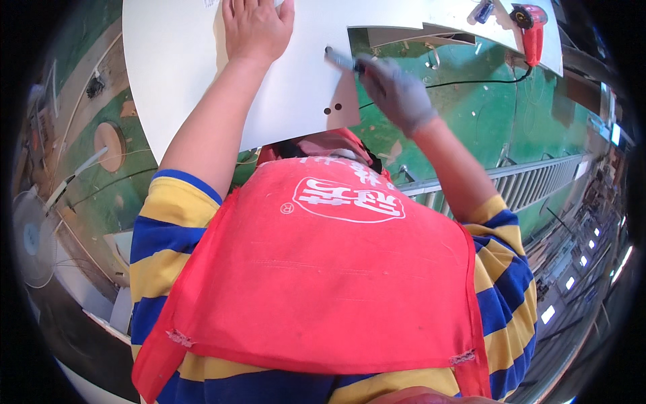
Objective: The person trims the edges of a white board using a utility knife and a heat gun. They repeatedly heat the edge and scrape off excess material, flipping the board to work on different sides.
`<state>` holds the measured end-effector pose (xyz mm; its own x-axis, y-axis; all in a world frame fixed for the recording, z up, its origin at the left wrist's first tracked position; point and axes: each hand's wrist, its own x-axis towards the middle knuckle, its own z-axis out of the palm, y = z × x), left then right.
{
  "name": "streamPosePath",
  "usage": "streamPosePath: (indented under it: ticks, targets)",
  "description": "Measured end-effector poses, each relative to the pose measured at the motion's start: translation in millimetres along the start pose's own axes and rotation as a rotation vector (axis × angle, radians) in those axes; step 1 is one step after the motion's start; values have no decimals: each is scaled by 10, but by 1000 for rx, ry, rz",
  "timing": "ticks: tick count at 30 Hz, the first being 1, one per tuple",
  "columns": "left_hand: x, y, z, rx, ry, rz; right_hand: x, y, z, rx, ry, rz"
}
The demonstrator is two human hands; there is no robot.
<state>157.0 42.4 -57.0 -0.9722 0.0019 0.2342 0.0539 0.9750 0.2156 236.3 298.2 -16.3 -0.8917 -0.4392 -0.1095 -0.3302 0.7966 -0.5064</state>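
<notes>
My bare left hand (258, 30) lies palm down on a white board (178, 87), its fingertips cut off by the top of the view. My right hand (397, 97), in a grey glove, is closed on the dark handle of a slim silver tool (342, 58), whose tip is over the board near its right edge. The tool is somewhat blurred. Two small dark round spots or holes (332, 108) show in the board below the tool, near the cut-out edge.
A red heat gun (533, 37) with a black cord lies on the board's upper right arm. Below are a green floor (471, 121) with scraps, a metal ladder (525, 182) at right, a round wooden disc (111, 145) and a standing fan (33, 239) at left.
</notes>
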Motion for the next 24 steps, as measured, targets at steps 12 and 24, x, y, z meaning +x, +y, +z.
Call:
streamPosePath:
  ticks: [12,24]
  targets:
    - [83,-276,-53,-80,101,57,-241,-130,-34,40,-102,100]
    - [74,-218,-73,-81,99,38,-183,-113,-49,39,-122,106]
